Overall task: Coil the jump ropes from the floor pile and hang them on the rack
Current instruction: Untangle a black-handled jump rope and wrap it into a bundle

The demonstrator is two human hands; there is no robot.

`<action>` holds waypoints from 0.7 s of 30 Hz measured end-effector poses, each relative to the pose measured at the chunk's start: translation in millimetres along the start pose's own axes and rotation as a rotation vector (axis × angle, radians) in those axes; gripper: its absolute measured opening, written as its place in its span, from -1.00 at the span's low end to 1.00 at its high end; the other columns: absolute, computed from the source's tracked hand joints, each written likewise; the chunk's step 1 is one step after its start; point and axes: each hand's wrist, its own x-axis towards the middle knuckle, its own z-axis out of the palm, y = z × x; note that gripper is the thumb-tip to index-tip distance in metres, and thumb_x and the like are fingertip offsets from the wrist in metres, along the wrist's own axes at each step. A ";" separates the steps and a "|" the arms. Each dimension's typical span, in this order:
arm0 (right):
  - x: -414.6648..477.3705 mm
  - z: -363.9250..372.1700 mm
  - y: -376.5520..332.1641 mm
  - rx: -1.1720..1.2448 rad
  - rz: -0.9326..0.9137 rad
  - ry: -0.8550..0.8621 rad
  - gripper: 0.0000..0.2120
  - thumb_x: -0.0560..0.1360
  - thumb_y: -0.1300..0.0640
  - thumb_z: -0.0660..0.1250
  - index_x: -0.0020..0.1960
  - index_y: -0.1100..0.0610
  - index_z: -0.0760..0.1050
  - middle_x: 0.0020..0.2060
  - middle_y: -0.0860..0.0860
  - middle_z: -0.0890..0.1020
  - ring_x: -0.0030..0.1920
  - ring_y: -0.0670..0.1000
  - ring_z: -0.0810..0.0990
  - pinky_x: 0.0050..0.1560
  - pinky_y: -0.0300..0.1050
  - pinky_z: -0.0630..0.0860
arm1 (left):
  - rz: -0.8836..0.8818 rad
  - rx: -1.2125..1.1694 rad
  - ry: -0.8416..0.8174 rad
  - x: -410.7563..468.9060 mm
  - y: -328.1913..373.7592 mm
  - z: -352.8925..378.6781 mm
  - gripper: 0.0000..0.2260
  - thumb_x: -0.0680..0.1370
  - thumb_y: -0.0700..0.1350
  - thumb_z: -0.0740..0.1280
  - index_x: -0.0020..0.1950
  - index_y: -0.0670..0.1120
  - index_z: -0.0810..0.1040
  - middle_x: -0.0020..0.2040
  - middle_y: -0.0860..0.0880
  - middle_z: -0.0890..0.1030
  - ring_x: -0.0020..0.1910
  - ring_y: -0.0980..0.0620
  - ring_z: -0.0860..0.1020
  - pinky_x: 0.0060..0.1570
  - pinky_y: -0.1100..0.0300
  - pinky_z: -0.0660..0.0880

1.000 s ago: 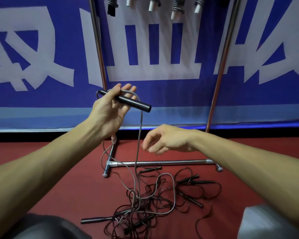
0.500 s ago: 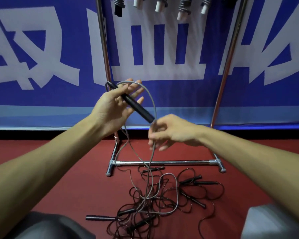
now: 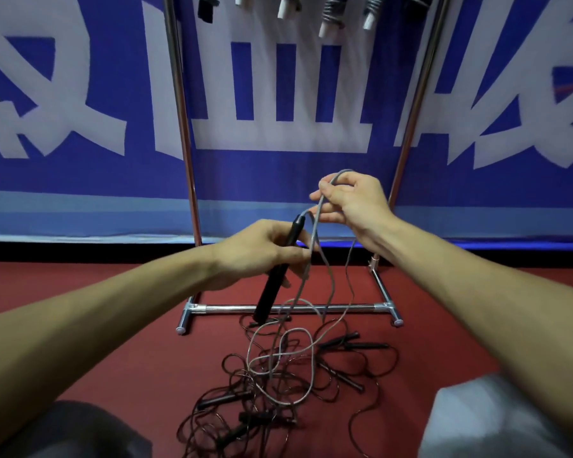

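Since the frame half a second earlier, the left hand has been lowered and the right hand raised, so that the right is now seen above and beside the left; the handle, formerly slanted down toward the right, is now held steeply, cord end up. Left fingers are recorded as curled round the black handle near its upper half, clamped on it, with the lower half sticking out below the hand. The grey rope is seen to leave the top of the handle, rise in a short bend and pass into the right hand, where it is pinched between thumb and forefinger as a small loop showing above the knuckles; the remaining right fingers are curled in beside it. From both hands, strands of the grey rope are noted hanging slack down to the pile of dark ropes and black handles, which lies tangled on the red floor, just in front of the base bar of the rack and roughly midway between its two feet. Several grey loops are laid over the top of the pile. Coiled ropes are seen hung along the rack's top, at the upper edge of view, handles pointing down. A blue banner with white lettering is noted behind the rack.
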 end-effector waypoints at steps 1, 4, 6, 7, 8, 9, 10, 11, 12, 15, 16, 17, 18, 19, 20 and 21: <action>0.1 -0.2 0.9 -0.010 0.000 0.000 -0.92 0.58 0.25 0.30 -0.02 0.27 0.46 -0.22 0.15 0.64 -0.42 0.03 0.66 -0.38 -0.16 0.60 | 0.014 -0.003 0.016 -0.2 -0.1 0.6 -0.93 0.59 -0.25 0.30 0.04 -0.16 0.56 -0.17 -0.16 0.64 -0.16 0.00 0.66 -0.16 0.08 0.59; 0.0 -0.6 3.1 -0.065 0.049 -0.006 -0.77 0.60 0.07 0.27 -0.01 0.26 0.48 -0.23 0.13 0.64 -0.38 0.05 0.66 -0.38 -0.11 0.62 | 0.106 0.000 0.117 0.5 -1.1 -3.2 -0.95 0.59 -0.26 0.30 0.02 -0.15 0.52 -0.19 -0.15 0.64 -0.20 -0.01 0.65 -0.12 0.08 0.57; -1.5 -1.5 7.7 -0.150 0.102 -0.040 -0.76 0.63 0.06 0.21 -0.03 0.24 0.50 -0.19 0.13 0.63 -0.31 0.04 0.67 -0.38 -0.11 0.63 | 0.188 -0.049 0.216 1.6 2.3 -7.3 -0.93 0.59 -0.28 0.30 -0.01 -0.12 0.52 -0.22 -0.12 0.63 -0.20 -0.06 0.66 -0.12 0.12 0.61; -2.5 -1.0 10.5 -0.206 0.115 -0.070 -0.80 0.63 0.12 0.20 -0.04 0.23 0.51 -0.16 0.13 0.62 -0.26 0.02 0.66 -0.35 -0.12 0.62 | 0.218 -0.076 0.271 2.1 4.0 -10.2 -0.91 0.59 -0.28 0.30 -0.02 -0.11 0.52 -0.22 -0.10 0.63 -0.18 -0.07 0.67 -0.14 0.12 0.61; -3.2 -0.1 13.8 -0.278 0.113 -0.113 -0.85 0.61 0.21 0.21 -0.05 0.22 0.52 -0.14 0.12 0.61 -0.19 0.02 0.64 -0.30 -0.12 0.62 | 0.237 -0.106 0.318 2.6 5.1 -13.3 -0.91 0.59 -0.29 0.30 -0.03 -0.10 0.52 -0.22 -0.09 0.63 -0.16 -0.09 0.67 -0.15 0.10 0.62; -4.1 0.4 16.5 -0.397 0.094 -0.175 -0.87 0.57 0.31 0.21 -0.05 0.21 0.54 -0.12 0.10 0.61 -0.11 0.03 0.62 -0.22 -0.10 0.61 | 0.245 -0.138 0.348 2.7 6.5 -15.7 -0.92 0.59 -0.28 0.29 -0.02 -0.11 0.52 -0.21 -0.09 0.63 -0.15 -0.10 0.67 -0.14 0.05 0.64; -6.3 1.8 17.2 -0.569 0.064 -0.267 -0.78 0.50 0.41 0.20 -0.02 0.19 0.56 -0.10 0.06 0.61 -0.02 0.03 0.60 -0.13 -0.09 0.58 | 0.245 -0.163 0.363 2.4 7.8 -17.6 -0.93 0.60 -0.28 0.29 0.00 -0.13 0.51 -0.19 -0.10 0.63 -0.15 -0.10 0.68 -0.13 0.02 0.62; -9.6 5.5 17.7 -0.749 0.050 -0.397 -0.65 0.44 0.47 0.16 0.03 0.16 0.58 -0.07 0.03 0.61 0.05 0.02 0.58 -0.05 -0.13 0.54 | 0.241 -0.180 0.372 1.7 10.0 -19.0 -0.94 0.60 -0.28 0.28 0.03 -0.16 0.51 -0.17 -0.12 0.63 -0.15 -0.10 0.68 -0.13 0.02 0.62; -13.8 10.8 18.6 -0.886 0.052 -0.546 -0.55 0.40 0.50 0.12 0.10 0.15 0.59 -0.02 0.01 0.61 0.10 0.00 0.57 0.02 -0.16 0.50 | 0.239 -0.194 0.383 1.4 12.3 -19.9 -0.94 0.60 -0.27 0.27 0.06 -0.18 0.50 -0.16 -0.13 0.62 -0.16 -0.09 0.69 -0.15 0.05 0.62; -26.2 26.8 25.1 -0.982 0.168 -0.852 -0.52 0.41 0.46 0.23 0.24 0.10 0.55 0.13 0.04 0.57 0.18 -0.02 0.51 0.19 -0.15 0.45 | 0.262 -0.296 0.442 0.6 20.2 -23.7 -0.94 0.61 -0.27 0.26 0.06 -0.17 0.48 -0.17 -0.12 0.61 -0.18 -0.05 0.69 -0.20 0.12 0.61; -29.5 31.3 27.9 -0.962 0.204 -0.882 -0.55 0.44 0.41 0.29 0.26 0.10 0.53 0.17 0.04 0.55 0.21 -0.01 0.50 0.23 -0.15 0.45 | 0.271 -0.337 0.465 0.9 21.8 -26.0 -0.95 0.61 -0.27 0.26 0.05 -0.16 0.48 -0.18 -0.11 0.62 -0.18 -0.05 0.69 -0.19 0.12 0.61; -31.9 34.7 31.2 -0.926 0.217 -0.890 -0.60 0.46 0.36 0.34 0.26 0.10 0.52 0.18 0.04 0.55 0.22 -0.01 0.50 0.23 -0.16 0.44 | 0.280 -0.373 0.485 0.6 23.1 -28.9 -0.96 0.61 -0.27 0.26 0.05 -0.17 0.47 -0.18 -0.10 0.62 -0.16 -0.06 0.69 -0.18 0.10 0.62; -33.3 37.3 35.1 -0.884 0.207 -0.886 -0.66 0.48 0.30 0.37 0.23 0.10 0.53 0.17 0.03 0.56 0.20 -0.02 0.51 0.21 -0.19 0.45 | 0.285 -0.404 0.502 -0.2 23.5 -31.8 -0.96 0.61 -0.26 0.27 0.06 -0.17 0.47 -0.19 -0.09 0.63 -0.15 -0.08 0.69 -0.17 0.09 0.64; -34.1 39.8 37.3 -0.852 0.181 -0.880 -0.74 0.50 0.25 0.38 0.17 0.10 0.56 0.14 0.02 0.59 0.17 -0.01 0.54 0.18 -0.21 0.46 | 0.287 -0.430 0.519 -0.9 23.4 -34.4 -0.95 0.61 -0.25 0.28 0.07 -0.19 0.47 -0.19 -0.09 0.64 -0.15 -0.09 0.69 -0.17 0.08 0.63; -34.5 42.4 38.1 -0.843 0.148 -0.869 -0.83 0.52 0.21 0.38 0.11 0.11 0.59 0.10 0.02 0.62 0.13 0.00 0.57 0.16 -0.20 0.48 | 0.284 -0.453 0.534 -1.5 22.4 -36.7 -0.93 0.61 -0.24 0.28 0.08 -0.19 0.47 -0.18 -0.09 0.65 -0.14 -0.08 0.69 -0.18 0.09 0.63; -34.0 44.4 38.6 -0.863 0.116 -0.854 -0.89 0.54 0.19 0.36 0.04 0.12 0.60 0.05 0.02 0.64 0.08 0.02 0.59 0.14 -0.19 0.50 | 0.275 -0.471 0.545 -2.0 21.5 -37.9 -0.92 0.61 -0.24 0.29 0.09 -0.19 0.48 -0.15 -0.09 0.65 -0.14 -0.07 0.69 -0.19 0.10 0.63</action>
